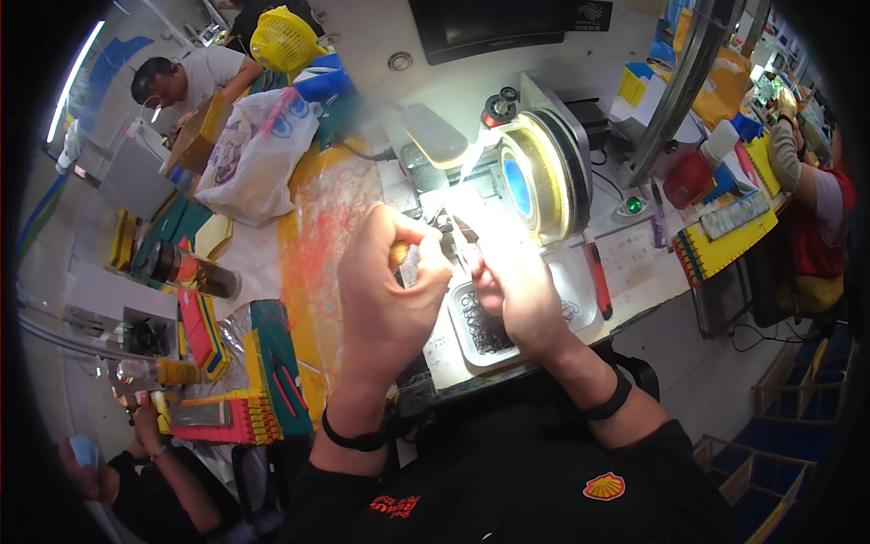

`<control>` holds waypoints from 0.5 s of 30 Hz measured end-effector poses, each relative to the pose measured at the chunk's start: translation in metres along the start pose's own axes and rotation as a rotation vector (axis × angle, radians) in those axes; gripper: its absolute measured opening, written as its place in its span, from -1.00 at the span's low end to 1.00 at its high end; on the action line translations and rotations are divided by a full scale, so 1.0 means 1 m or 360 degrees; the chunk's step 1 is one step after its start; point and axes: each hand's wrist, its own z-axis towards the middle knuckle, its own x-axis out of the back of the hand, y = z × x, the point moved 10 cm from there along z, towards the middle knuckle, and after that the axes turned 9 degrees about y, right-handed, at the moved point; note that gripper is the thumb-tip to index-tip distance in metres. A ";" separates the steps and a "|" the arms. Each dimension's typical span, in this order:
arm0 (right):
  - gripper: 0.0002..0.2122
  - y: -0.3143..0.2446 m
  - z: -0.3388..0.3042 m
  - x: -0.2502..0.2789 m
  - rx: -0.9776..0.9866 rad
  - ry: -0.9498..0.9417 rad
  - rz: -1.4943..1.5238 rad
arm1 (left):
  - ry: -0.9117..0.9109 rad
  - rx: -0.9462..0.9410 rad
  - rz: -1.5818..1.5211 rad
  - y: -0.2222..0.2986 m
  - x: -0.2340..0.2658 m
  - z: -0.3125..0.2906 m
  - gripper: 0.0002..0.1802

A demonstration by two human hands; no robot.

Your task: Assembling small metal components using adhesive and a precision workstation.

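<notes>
Under a bright lamp, my left hand (390, 290) is closed in a pinch, its fingertips close to a small dark metal fixture (441, 222). A bit of something orange-yellow (399, 252), perhaps a tool handle, shows inside its curled fingers. My right hand (524, 295) is closed on a slim pale metal tool (462, 238) that looks like tweezers and points at the same spot. Glare and fingers hide the tips and any small part between them. Beneath my right hand stands a white tray (587, 308) with many thin dark wire pieces (483, 328).
Close behind the hands stand a large spool of pale yellow strip (544, 177) and a lamp head (433, 134). A red-and-black pen-like tool (598, 276) lies right of the tray. A red bottle (691, 177) stands farther right, a white plastic bag (258, 159) left. Other people work on both sides.
</notes>
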 end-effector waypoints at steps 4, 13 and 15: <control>-0.70 -0.079 -0.065 -0.007 0.1282 -0.0130 -0.1238 | -0.0190 -0.0162 0.0216 0.008 0.040 -0.008 -0.92; -0.82 -0.107 -0.047 0.136 0.0892 0.0992 -0.2071 | 0.0391 0.0261 0.0300 -0.070 0.081 0.021 -0.84; -0.83 -0.102 -0.042 0.135 0.0954 0.0991 -0.2145 | 0.0410 -0.0402 0.0788 -0.058 0.068 0.028 -0.81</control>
